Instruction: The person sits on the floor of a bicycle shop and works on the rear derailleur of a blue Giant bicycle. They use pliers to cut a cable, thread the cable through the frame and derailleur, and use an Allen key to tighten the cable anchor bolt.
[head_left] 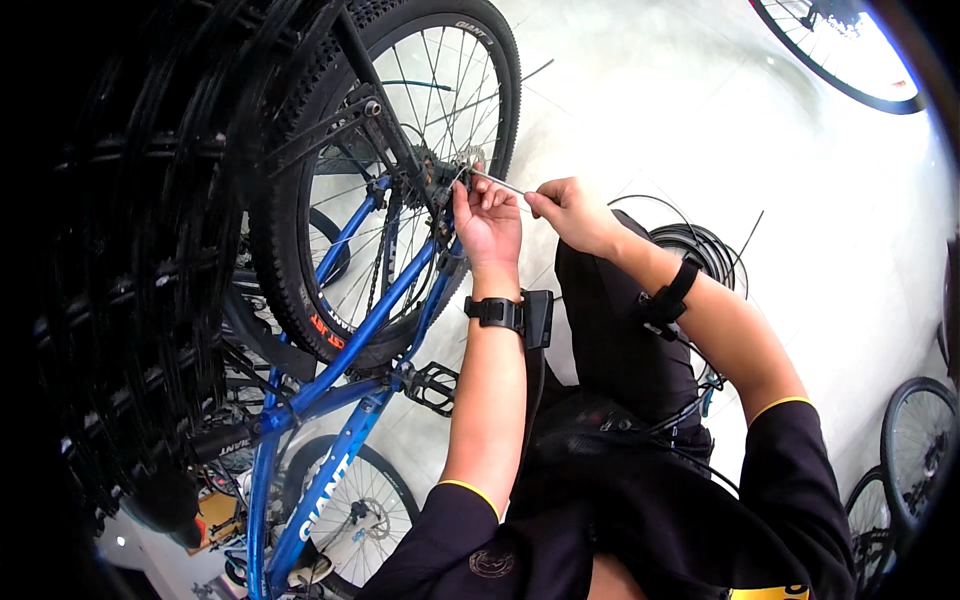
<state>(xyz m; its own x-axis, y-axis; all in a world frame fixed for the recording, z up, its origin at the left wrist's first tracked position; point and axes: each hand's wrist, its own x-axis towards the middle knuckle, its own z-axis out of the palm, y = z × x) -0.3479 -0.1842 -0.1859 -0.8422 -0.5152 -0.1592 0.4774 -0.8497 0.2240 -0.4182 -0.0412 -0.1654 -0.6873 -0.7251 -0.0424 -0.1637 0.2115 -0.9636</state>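
A blue bicycle frame [385, 295] stands on the left, with a knobby black-tyred wheel [505, 60] fitted in it. My left hand [488, 222] is at this wheel's hub, palm turned up, beside the silver brake disc [470, 157]. Its thumb and fingers are curled closed; what lies between them is too small to make out. From the right, my right hand [578, 212] grips a thin silver rod-shaped tool [503, 184]. The tool's far end reaches the hub area by my left fingertips, which partly hide its tip.
Coiled black cable housing [700, 245] lies on the pale tiled floor [640, 110] beyond my bent knee. A pedal [433, 388] juts from the frame near my left forearm. Other bicycle wheels stand at the upper right [850, 85] and lower right [918, 440].
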